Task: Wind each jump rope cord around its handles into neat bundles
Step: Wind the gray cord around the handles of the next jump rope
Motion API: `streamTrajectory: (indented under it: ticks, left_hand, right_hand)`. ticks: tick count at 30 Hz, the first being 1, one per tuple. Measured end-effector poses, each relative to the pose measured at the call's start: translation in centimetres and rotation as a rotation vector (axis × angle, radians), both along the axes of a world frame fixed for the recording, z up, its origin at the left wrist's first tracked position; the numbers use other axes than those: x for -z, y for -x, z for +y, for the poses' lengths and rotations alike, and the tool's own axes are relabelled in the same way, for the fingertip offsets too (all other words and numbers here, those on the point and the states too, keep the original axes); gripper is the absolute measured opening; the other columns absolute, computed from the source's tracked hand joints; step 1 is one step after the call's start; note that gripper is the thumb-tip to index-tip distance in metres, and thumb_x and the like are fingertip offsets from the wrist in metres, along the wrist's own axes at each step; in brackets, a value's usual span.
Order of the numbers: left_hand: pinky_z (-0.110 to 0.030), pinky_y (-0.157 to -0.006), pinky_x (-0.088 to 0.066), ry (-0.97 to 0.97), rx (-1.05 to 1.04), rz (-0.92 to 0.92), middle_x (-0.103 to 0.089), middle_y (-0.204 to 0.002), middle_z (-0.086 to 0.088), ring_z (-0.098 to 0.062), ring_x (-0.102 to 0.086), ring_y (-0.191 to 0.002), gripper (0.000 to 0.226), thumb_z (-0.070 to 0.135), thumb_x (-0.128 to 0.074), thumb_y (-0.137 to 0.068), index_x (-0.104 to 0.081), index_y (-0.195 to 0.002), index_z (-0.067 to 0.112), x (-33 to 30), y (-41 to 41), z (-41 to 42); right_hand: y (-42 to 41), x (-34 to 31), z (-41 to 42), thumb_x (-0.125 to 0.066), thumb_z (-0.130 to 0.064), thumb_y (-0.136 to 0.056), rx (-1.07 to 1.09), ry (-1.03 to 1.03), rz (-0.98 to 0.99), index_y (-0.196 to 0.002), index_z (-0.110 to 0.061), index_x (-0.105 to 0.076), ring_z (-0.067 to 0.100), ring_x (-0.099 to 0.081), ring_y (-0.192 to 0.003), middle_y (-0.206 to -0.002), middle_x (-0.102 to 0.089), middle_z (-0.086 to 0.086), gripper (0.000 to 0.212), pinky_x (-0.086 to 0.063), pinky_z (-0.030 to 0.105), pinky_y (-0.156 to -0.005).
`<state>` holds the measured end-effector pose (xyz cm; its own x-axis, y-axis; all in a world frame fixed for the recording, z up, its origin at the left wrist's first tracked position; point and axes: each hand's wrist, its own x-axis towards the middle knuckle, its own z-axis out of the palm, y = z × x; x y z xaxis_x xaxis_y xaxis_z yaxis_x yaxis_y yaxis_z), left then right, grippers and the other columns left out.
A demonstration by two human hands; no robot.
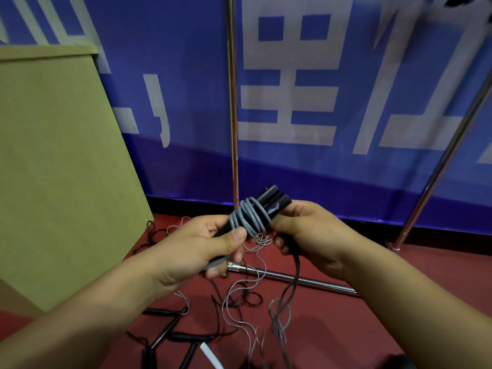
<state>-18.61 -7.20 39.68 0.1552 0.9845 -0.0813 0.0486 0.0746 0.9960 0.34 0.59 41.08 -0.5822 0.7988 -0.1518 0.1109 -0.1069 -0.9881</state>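
The task looks partway through: the left hand (202,246) grips a pair of black handles (269,202), thumb pressed on several grey cord (249,215) coils wound round them, while the right hand (306,233) curls round the handles' far end. More jump ropes (239,302) lie unwound on the red floor (372,315). The cardboard box (53,155) hides its contents.
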Motion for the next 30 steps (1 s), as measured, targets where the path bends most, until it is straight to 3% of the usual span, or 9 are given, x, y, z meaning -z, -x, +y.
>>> streamTrajectory:
  ticks: [4, 7, 11, 15, 18, 20, 24, 30]
  left_hand:
    - [-0.019, -0.04, -0.026, 0.03, -0.266, 0.106, -0.06, -0.063, -0.002, -0.008, -0.036, -0.038, 0.023, 0.031, -0.06, -0.093, -0.068, -0.079, 0.016, 0.1, 0.2, 0.6]
    - [-0.019, -0.038, -0.026, 0.05, -0.395, 0.211, -0.059, -0.06, 0.002, -0.008, -0.036, -0.037, 0.026, 0.029, -0.059, -0.098, -0.063, -0.079, 0.01, 0.1, 0.5, 0.8]
    - [-0.018, -0.036, -0.026, 0.052, -0.47, 0.259, -0.06, -0.061, 0.002, -0.008, -0.037, -0.037, 0.027, 0.026, -0.06, -0.098, -0.062, -0.075, 0.011, 0.2, 0.5, 0.8]
    - [-0.02, -0.039, -0.029, 0.056, -0.491, 0.321, -0.059, -0.061, -0.004, -0.009, -0.037, -0.038, 0.029, 0.026, -0.062, -0.097, -0.063, -0.073, 0.01, 0.4, 0.8, 0.9]
    - [-0.022, -0.047, -0.034, -0.012, -0.469, 0.482, -0.056, -0.047, 0.007, -0.001, -0.041, -0.038, 0.03, 0.027, -0.061, -0.097, -0.063, -0.07, 0.014, 0.7, 0.3, 0.8]
    - [-0.025, -0.053, -0.039, -0.067, -0.47, 0.61, -0.064, -0.054, 0.008, -0.001, -0.047, -0.044, 0.027, 0.03, -0.063, -0.096, -0.065, -0.072, 0.018, 1.1, 0.0, 0.9]
    - [-0.022, -0.053, -0.042, -0.096, -0.472, 0.704, -0.069, -0.061, 0.009, -0.002, -0.051, -0.048, 0.024, 0.034, -0.064, -0.094, -0.066, -0.074, 0.023, 1.5, 0.3, 1.0]
    - [-0.014, -0.045, -0.034, -0.099, -0.474, 0.733, -0.06, -0.049, 0.017, 0.003, -0.048, -0.04, 0.029, 0.033, -0.062, -0.096, -0.061, -0.069, 0.023, 1.2, 0.6, 1.0]
  right_hand:
    - [0.2, 1.0, 0.2, -0.063, -0.011, -0.094, 0.042, -0.054, -0.136, -0.091, -0.015, -0.073, 0.011, -0.049, -0.058, -0.07, -0.062, 0.0, 0.012, -0.042, 0.024, -0.058]
    - [0.0, 1.2, 0.2, -0.065, -0.016, -0.093, 0.062, -0.082, -0.173, -0.089, -0.016, -0.075, 0.017, -0.05, -0.067, -0.073, -0.064, 0.002, 0.01, -0.043, 0.033, -0.065]
    - [0.0, 1.1, 0.2, -0.067, -0.022, -0.092, 0.055, -0.097, -0.218, -0.087, -0.014, -0.074, 0.022, -0.045, -0.067, -0.075, -0.061, 0.006, 0.011, -0.039, 0.037, -0.064]
    - [-0.2, 1.0, -0.3, -0.065, -0.026, -0.092, 0.026, -0.171, -0.257, -0.084, -0.017, -0.072, 0.019, -0.047, -0.063, -0.07, -0.058, 0.003, 0.014, -0.042, 0.033, -0.062]
    - [0.0, 1.2, -1.2, -0.065, -0.025, -0.092, -0.008, -0.304, -0.291, -0.084, -0.016, -0.072, 0.008, -0.046, -0.055, -0.062, -0.056, -0.005, 0.014, -0.041, 0.023, -0.054]
    - [0.4, 1.5, -1.8, -0.065, -0.023, -0.092, -0.052, -0.339, -0.289, -0.085, -0.011, -0.072, 0.009, -0.045, -0.056, -0.063, -0.054, -0.002, 0.016, -0.041, 0.025, -0.055]
    - [0.8, 2.0, -2.1, -0.065, -0.022, -0.091, -0.067, -0.278, -0.267, -0.087, -0.008, -0.069, 0.01, -0.045, -0.057, -0.064, -0.054, -0.002, 0.016, -0.039, 0.029, -0.055]
    - [0.5, 1.2, -1.6, -0.067, -0.024, -0.089, -0.04, -0.173, -0.293, -0.088, -0.01, -0.068, 0.012, -0.046, -0.057, -0.063, -0.056, -0.004, 0.014, -0.038, 0.03, -0.055]
